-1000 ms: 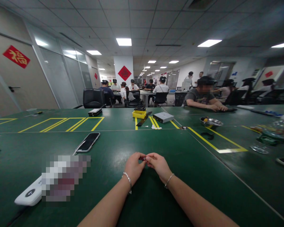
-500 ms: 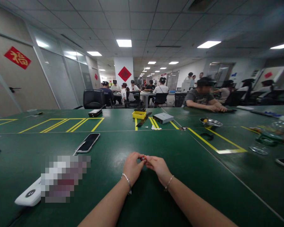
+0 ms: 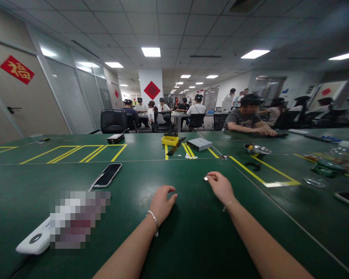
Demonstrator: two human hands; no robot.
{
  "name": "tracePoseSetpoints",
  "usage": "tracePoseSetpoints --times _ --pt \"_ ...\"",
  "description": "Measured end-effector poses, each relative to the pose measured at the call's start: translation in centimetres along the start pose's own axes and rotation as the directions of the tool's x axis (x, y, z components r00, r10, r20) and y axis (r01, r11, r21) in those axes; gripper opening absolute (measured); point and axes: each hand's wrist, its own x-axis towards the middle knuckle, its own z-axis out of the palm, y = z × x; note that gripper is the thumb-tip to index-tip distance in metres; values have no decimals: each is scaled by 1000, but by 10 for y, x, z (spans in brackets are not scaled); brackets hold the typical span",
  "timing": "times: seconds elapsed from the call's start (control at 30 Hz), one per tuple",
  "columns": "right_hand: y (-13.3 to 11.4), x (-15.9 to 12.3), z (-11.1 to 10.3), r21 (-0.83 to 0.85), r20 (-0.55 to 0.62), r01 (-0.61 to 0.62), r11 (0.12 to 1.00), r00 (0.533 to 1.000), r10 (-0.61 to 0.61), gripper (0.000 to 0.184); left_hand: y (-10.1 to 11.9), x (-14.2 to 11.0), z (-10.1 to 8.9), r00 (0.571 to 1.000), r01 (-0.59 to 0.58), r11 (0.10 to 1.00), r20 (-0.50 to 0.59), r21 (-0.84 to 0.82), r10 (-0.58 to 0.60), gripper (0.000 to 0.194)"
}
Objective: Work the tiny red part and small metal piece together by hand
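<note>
My left hand [image 3: 162,203] is over the green table [image 3: 186,240], its thumb and forefinger apart and nothing between them. Further forward and to the right, my right hand [image 3: 221,188] pinches a small shiny piece [image 3: 205,178] between thumb and fingertips. That piece catches the light, and its kind is too small to make out. Both wrists wear bracelets. The phone [image 3: 107,175] lies to the left, beyond my left hand.
A white device [image 3: 35,238] with a blurred-out part lies at the near left. Toward the back are a yellow tray [image 3: 170,141], a grey box [image 3: 199,144] and a metal bowl [image 3: 261,150]. A bottle [image 3: 331,164] stands at right. Across the table a person [image 3: 247,120] sits with arms on it.
My hands were together around a small red and orange item. My right hand has moved away, right and forward, with a shiny piece in its fingertips; my left hand stays and is now empty.
</note>
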Motion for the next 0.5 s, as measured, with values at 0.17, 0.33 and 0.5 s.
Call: tracePoseSetpoints --times 0.17,0.33,0.5 --pt "70 28 -107 -622 -192 -154 768 980 40 30 -4 0 3 996 33 998 84 59 -38 17" --pt "143 20 -164 -601 -391 -464 651 881 267 36 -4 -1 6 989 -14 996 151 93 0 18" --pt "176 20 -169 -500 -443 -565 656 818 367 31 -4 -2 4 981 -46 992 192 115 23 18"
